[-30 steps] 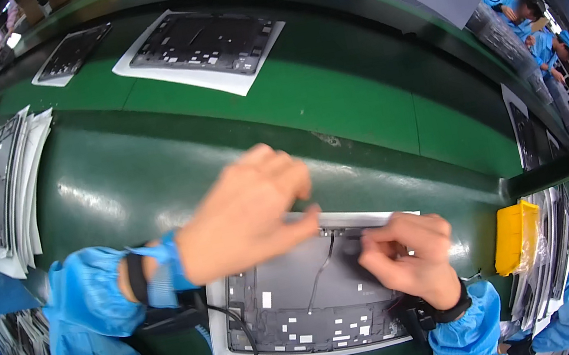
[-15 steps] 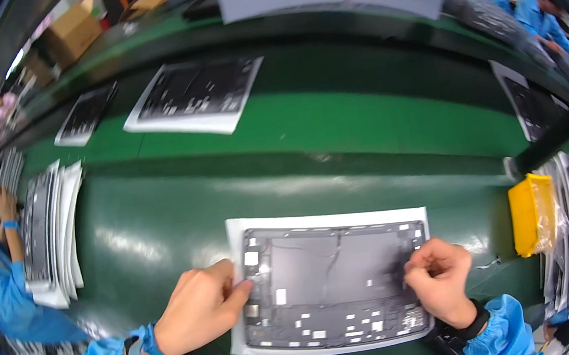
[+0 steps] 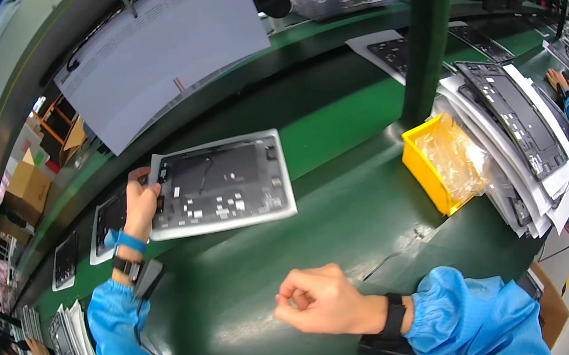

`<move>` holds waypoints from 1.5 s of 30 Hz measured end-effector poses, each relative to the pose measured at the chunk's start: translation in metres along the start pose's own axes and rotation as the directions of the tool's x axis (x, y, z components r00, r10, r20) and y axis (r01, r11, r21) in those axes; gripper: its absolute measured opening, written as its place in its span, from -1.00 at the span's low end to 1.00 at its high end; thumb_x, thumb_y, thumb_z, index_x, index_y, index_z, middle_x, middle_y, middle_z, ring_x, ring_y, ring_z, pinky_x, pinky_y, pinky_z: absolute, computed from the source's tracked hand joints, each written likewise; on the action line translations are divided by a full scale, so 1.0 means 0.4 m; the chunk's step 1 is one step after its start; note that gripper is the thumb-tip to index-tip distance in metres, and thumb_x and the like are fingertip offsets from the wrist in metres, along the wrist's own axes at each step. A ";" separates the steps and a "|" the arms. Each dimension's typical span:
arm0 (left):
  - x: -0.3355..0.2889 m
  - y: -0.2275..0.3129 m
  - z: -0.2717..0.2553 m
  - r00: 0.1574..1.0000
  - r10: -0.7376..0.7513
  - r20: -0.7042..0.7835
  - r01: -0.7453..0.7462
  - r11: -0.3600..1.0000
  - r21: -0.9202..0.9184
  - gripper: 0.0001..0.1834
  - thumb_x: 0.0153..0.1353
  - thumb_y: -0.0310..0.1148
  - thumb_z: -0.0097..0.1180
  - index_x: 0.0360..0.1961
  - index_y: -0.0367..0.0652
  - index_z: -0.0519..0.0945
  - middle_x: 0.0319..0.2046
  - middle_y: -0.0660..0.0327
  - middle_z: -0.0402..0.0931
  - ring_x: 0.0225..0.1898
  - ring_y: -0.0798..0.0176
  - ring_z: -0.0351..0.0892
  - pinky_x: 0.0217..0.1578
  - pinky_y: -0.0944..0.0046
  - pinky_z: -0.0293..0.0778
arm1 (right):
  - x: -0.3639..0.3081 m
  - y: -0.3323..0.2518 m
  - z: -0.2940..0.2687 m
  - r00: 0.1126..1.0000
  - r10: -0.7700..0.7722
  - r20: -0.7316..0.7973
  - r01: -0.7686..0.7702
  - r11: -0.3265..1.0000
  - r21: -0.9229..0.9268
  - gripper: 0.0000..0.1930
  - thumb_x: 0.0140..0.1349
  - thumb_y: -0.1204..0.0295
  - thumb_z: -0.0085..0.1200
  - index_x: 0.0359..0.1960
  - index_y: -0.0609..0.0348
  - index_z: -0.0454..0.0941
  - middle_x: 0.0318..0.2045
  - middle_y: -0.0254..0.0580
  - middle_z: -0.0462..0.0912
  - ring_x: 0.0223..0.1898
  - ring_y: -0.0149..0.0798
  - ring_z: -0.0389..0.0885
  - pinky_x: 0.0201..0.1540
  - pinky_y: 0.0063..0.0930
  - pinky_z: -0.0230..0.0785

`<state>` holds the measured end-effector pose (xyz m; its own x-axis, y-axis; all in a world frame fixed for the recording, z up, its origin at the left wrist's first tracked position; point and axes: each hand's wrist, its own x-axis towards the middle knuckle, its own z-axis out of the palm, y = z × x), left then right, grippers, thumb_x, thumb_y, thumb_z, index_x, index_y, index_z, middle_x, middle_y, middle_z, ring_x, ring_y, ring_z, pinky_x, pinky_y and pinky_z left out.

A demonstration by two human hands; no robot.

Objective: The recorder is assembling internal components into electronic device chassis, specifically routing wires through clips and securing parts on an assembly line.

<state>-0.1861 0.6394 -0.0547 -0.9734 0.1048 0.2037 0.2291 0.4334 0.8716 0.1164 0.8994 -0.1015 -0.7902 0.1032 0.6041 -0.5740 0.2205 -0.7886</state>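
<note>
At far left, the left hand (image 3: pixel 139 202) grips the panel (image 3: pixel 222 184) by its left edge, fingers curled round it, holding it over the green worktop (image 3: pixel 336 124). Nearer the body, the right hand (image 3: pixel 318 300) hovers above the worktop, loosely curled, thumb meeting fingertips, holding nothing visible. Further right sits a yellow bin (image 3: pixel 426 175).

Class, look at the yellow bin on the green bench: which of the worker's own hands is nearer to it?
Right. The right hand hovers loosely curled, below and left of the yellow bin. The left hand is farther left, gripping the grey panel by its left edge.
</note>
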 end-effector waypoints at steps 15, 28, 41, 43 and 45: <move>0.118 0.397 0.646 0.903 0.228 0.364 -0.426 0.587 0.688 -0.53 0.04 -0.13 0.21 -0.27 -0.42 0.69 -0.18 -0.25 0.69 -0.09 -0.33 0.71 -0.03 -0.15 0.62 | -0.039 0.003 -0.003 0.969 -0.162 0.184 0.163 0.987 0.010 -0.79 0.08 0.53 0.29 -0.51 0.16 0.44 -0.61 -0.29 0.52 -0.66 -0.17 0.55 -0.63 -0.31 0.36; 0.267 0.390 1.368 0.523 -0.072 0.850 0.059 0.997 0.048 -0.70 0.27 0.03 0.25 -0.24 0.07 0.73 -0.38 0.35 0.67 -0.37 0.29 0.63 -0.47 0.20 0.39 | -0.119 0.057 0.048 0.906 -0.070 0.418 0.013 0.990 0.139 -0.71 0.07 0.27 0.19 -0.16 0.02 0.65 -0.19 -0.02 0.66 -0.19 0.15 0.63 -0.05 0.04 0.36; 0.145 0.476 0.955 0.932 0.175 0.316 -0.106 0.969 -0.225 -0.64 0.16 -0.27 0.33 -0.08 -0.29 0.70 -0.27 0.10 0.68 -0.30 0.27 0.64 -0.34 0.21 0.51 | -0.075 0.017 -0.025 0.930 -0.285 0.233 0.271 0.958 0.091 -0.82 0.03 0.48 0.25 -0.47 0.26 0.47 -0.63 -0.13 0.45 -0.61 -0.03 0.51 -0.60 -0.22 0.30; 0.101 0.435 0.817 0.944 0.296 0.148 -0.282 0.953 -0.107 -0.65 0.14 -0.34 0.32 -0.11 -0.36 0.64 -0.33 0.09 0.63 -0.39 0.26 0.58 -0.38 0.17 0.48 | -0.072 0.000 -0.026 0.952 -0.223 0.208 0.210 0.974 0.081 -0.83 0.01 0.51 0.23 -0.53 0.22 0.43 -0.65 -0.15 0.41 -0.64 -0.06 0.48 -0.61 -0.22 0.29; 0.024 0.418 0.662 0.967 0.240 0.089 -0.221 0.958 -0.182 -0.76 0.23 -0.42 0.23 -0.15 -0.37 0.59 -0.40 0.12 0.57 -0.49 0.28 0.52 -0.49 0.21 0.45 | -0.070 -0.008 -0.030 0.949 -0.223 0.222 0.209 0.974 0.087 -0.82 0.01 0.53 0.22 -0.55 0.21 0.41 -0.65 -0.17 0.40 -0.65 -0.08 0.47 -0.62 -0.23 0.30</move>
<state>-0.1561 0.9500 -0.0251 -0.8859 0.2846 0.3663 0.4339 0.2293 0.8713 0.1429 0.9076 -0.1143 -0.6693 -0.1663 0.7241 -0.7429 0.1523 -0.6518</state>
